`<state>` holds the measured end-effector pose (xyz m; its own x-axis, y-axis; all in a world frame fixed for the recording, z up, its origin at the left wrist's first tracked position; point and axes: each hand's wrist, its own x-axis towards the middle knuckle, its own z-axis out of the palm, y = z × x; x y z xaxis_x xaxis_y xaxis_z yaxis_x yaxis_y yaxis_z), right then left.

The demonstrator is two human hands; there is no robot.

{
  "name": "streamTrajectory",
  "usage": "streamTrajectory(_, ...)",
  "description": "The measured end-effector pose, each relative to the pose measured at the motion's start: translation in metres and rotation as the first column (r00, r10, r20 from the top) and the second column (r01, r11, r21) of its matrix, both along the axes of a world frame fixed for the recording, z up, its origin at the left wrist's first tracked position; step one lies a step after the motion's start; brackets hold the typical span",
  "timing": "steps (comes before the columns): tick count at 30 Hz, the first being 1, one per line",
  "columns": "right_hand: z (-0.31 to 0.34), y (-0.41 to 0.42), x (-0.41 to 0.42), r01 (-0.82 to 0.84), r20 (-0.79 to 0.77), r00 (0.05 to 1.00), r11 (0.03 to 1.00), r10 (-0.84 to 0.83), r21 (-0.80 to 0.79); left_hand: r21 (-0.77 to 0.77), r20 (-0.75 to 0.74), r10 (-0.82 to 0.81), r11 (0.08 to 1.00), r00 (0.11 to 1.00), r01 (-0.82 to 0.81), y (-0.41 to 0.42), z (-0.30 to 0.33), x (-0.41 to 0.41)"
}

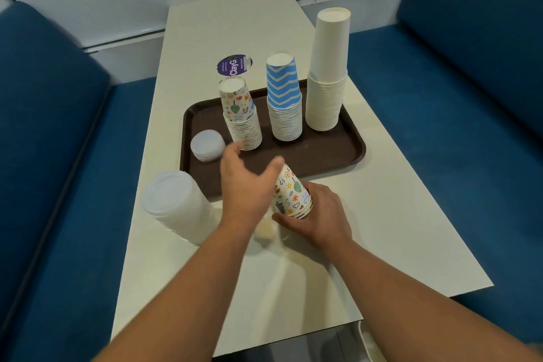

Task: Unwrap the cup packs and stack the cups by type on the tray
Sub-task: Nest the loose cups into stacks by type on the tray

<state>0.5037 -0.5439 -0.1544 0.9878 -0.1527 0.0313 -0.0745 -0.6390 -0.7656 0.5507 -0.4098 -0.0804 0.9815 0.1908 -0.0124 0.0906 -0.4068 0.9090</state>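
A brown tray (332,153) holds three upside-down stacks: doodle-print cups (242,123), blue zigzag cups (284,106) and tall plain white cups (327,79). A short stack of clear lids (206,145) lies at the tray's left end. My right hand (316,214) grips a small stack of doodle-print cups (289,192), tilted, just in front of the tray. My left hand (245,182) hovers open beside it, fingers spread, thumb near the cups' top. A tall stack of translucent plastic cups (177,209) stands on the table to the left.
The white table (382,229) runs between two blue benches (50,156). A purple round sticker (233,65) lies behind the tray. A small pale crumpled piece (264,231) sits on the table under my wrists.
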Motion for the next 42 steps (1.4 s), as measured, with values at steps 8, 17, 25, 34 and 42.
streamTrajectory(8,-0.001,-0.001,-0.002,0.009,-0.132,0.991,0.999,-0.004,0.033,-0.418,-0.325,-0.231,0.905,0.917,0.079,0.003,-0.036,-0.025)
streamTrajectory(17,-0.004,-0.001,0.0,0.015,-0.123,0.992,1.0,-0.012,0.02,-0.475,-0.298,-0.159,0.88,0.941,-0.002,0.0,-0.032,-0.022)
streamTrajectory(25,-0.01,0.0,0.001,0.025,-0.058,0.998,1.0,-0.024,0.012,-0.311,-0.129,-0.069,0.95,0.989,0.026,0.011,-0.015,-0.005)
streamTrajectory(34,-0.009,0.001,-0.001,0.041,-0.036,0.999,0.998,-0.04,0.044,0.115,0.42,-0.042,0.993,0.907,-0.007,0.017,0.081,0.075)
streamTrajectory(42,-0.007,0.001,0.0,0.035,-0.052,0.998,0.999,-0.034,0.012,0.318,0.258,-0.107,0.948,0.96,0.02,0.017,0.064,0.129)
